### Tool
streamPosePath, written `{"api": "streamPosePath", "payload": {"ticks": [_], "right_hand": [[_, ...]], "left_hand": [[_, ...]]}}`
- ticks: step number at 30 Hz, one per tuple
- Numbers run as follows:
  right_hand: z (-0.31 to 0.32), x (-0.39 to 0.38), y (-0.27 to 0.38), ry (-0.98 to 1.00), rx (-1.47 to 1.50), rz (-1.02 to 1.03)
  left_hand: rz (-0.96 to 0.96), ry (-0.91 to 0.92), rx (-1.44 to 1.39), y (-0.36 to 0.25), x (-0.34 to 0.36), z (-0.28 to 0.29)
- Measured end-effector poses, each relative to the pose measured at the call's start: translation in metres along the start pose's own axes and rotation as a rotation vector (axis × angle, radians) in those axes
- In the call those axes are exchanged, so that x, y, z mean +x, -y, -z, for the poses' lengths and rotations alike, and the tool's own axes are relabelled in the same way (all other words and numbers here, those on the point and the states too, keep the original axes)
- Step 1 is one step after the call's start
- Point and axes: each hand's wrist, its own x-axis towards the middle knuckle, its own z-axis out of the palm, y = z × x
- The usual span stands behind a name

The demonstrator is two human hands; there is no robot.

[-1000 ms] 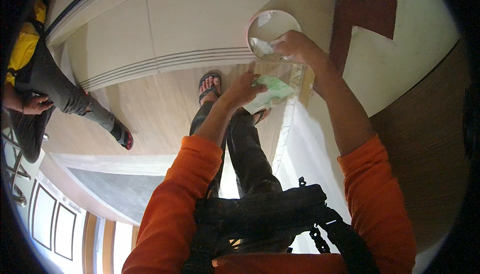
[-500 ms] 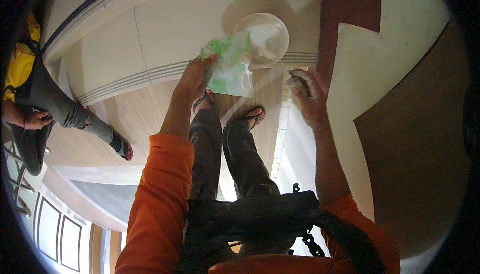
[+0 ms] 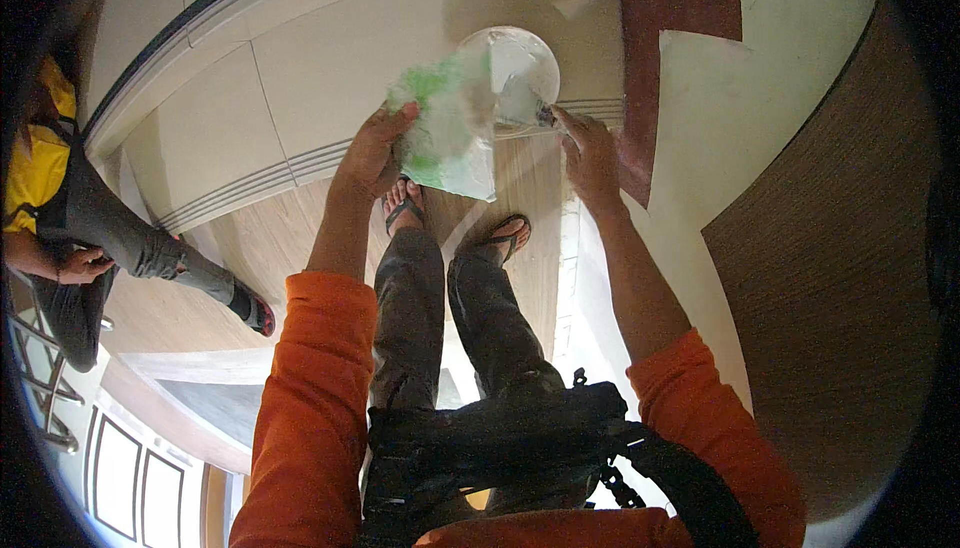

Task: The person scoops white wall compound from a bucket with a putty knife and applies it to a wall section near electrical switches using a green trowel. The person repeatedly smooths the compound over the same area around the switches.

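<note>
My left hand [image 3: 375, 153] is closed on the edge of a thin green-and-white sheet [image 3: 440, 133] smeared with white paste. A round white tub [image 3: 546, 60] with pale paste inside stands on the step just beyond, partly covered by the sheet. My right hand [image 3: 590, 158] grips the short handle of a putty knife [image 3: 518, 100]. Its pale, flat blade appears over the tub's near side, beside the sheet's right edge; whether it touches the paste I cannot tell.
A tiled step [image 3: 340, 58] with a grooved edge crosses ahead. Beyond my right arm lie a pale surface [image 3: 690, 128], a dark red band [image 3: 640, 78] and a brown wood-grain panel [image 3: 830, 248]. Another person [image 3: 90, 198] in yellow and grey sits at the left.
My right hand has swung left to the tub, bringing the putty knife's blade into sight over it. The sheet in my left hand has shifted slightly left.
</note>
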Motion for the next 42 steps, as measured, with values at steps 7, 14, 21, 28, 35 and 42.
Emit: {"api": "streamPosePath", "payload": {"ticks": [7,14,21,28,35,42], "right_hand": [[-0.043,0.026,0.018,-0.083,0.043,-0.116],[-0.027,-0.107,0.085,-0.130,0.630,-0.322],[0.145,-0.295,0.315,-0.203,1.050,-0.496],[0.306,-0.367,0.360,-1.031,1.001,-0.346],[0.379,-0.505,0.376,-1.295,0.417,-0.429],[0.421,-0.640,0.416,-2.297,0.932,-0.312]], "left_hand": [[-0.083,-0.164,-0.064,-0.019,-0.029,0.009],[-0.092,-0.152,-0.207,-0.013,-0.163,-0.072],[0.269,0.119,-0.042,-0.042,-0.346,-0.213],[0.294,0.606,0.302,-0.081,-0.468,-0.373],[-0.546,1.401,1.228,-0.048,-0.502,-0.447],[-0.245,1.986,1.292,0.022,-0.692,-0.575]]}}
